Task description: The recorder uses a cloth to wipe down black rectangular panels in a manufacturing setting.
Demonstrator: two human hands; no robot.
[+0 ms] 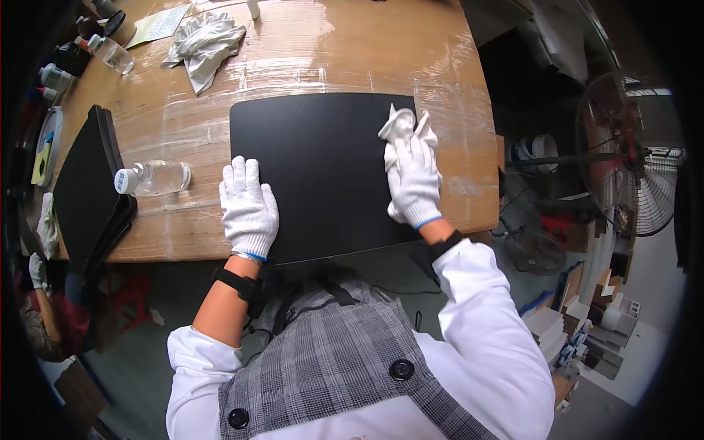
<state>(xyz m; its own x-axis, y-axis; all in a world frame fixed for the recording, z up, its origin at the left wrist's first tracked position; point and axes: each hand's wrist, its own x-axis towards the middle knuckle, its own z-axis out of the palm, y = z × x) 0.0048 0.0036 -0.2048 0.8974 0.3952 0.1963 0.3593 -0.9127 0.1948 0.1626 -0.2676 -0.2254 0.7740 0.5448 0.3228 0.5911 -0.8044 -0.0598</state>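
A flat black sheet (330, 169) with rounded left corners lies on the table in front of me. My left hand (248, 202), in a white knit glove, rests flat with fingers stretched out on the sheet's left edge. At the sheet's right edge, my gloved right hand (416, 180) presses down on a bunched white cloth (402, 125). Part of the cloth sticks out past the fingertips; the rest is hidden under the palm.
The brown table (330, 51) is covered in clear film. To the left are a clear bottle (158, 178) lying on its side and a stack of black sheets (92, 187). A crumpled white cloth (205, 45) lies farther back. A fan (631, 154) stands at the right.
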